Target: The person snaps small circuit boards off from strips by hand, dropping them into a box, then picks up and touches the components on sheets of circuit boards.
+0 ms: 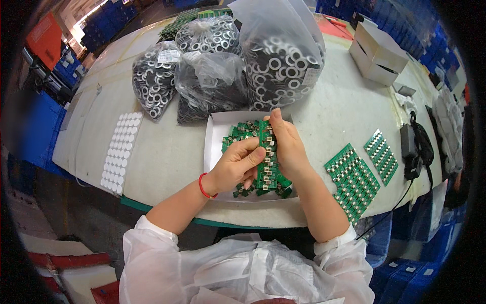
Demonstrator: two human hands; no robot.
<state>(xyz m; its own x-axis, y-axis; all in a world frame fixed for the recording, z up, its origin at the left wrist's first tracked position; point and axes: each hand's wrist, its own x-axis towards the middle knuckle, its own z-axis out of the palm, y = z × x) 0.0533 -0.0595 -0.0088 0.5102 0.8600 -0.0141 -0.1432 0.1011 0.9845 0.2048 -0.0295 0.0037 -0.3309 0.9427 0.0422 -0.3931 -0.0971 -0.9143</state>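
Both of my hands hold a narrow green circuit board strip (pixel 266 169) lined with small metal connectors. My left hand (pixel 238 163), with a red cord at its wrist, pinches the strip's left edge near the middle. My right hand (pixel 287 144) grips its far end and right side, thumb pointing away from me. Under the strip stands a shallow white box (pixel 214 133), holding many small loose green circuit boards (pixel 243 130). To the right lie a large green board panel (pixel 353 181) and a smaller green panel (pixel 381 156), both with rows of connectors.
Behind the box stand clear bags of ring-shaped parts (pixel 283 68) and a bag of dark parts (pixel 210 96). A sheet of white round stickers (pixel 121 152) lies left. At right are a white carton (pixel 377 53) and a black adapter with cable (pixel 409 144).
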